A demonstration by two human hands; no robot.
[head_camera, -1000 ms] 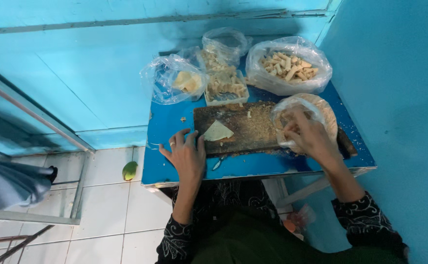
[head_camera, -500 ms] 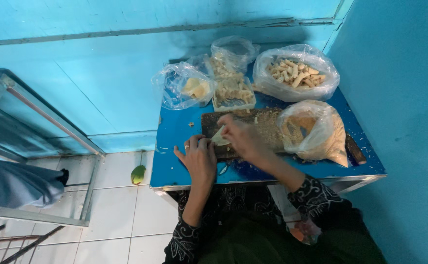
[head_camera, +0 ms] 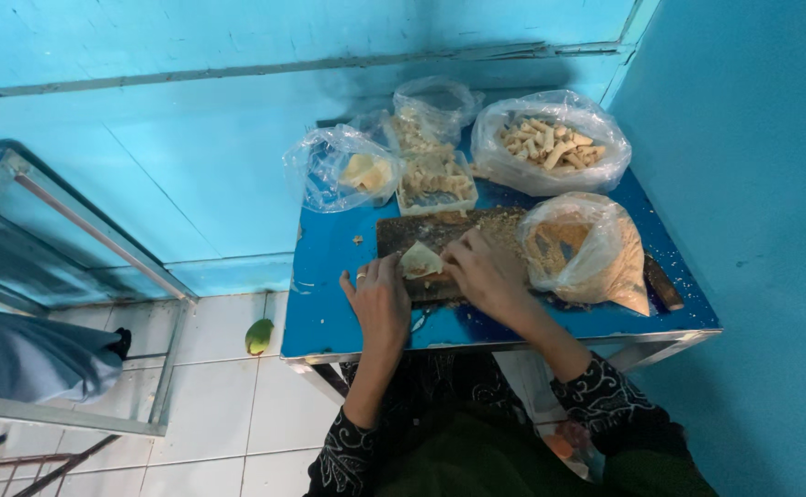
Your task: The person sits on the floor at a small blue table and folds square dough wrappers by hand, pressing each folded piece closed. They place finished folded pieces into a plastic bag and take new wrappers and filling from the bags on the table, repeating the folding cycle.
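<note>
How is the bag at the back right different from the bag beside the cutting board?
The back right bag holds pale finger-shaped rolls and sits open-topped; the bag beside the board holds fine brown crumbs and slumps sideways. The back right bag stands by the wall; the crumb bag is nearer the right hand. Both are clear plastic.

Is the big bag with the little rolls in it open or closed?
Open. The clear bag at the table's back right has its mouth spread wide, so the pale rolls show uncovered from above.

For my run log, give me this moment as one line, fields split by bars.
left hand: touching dough wrapper | right hand: on wrapper | under: wooden board | near: crumb bag
</note>
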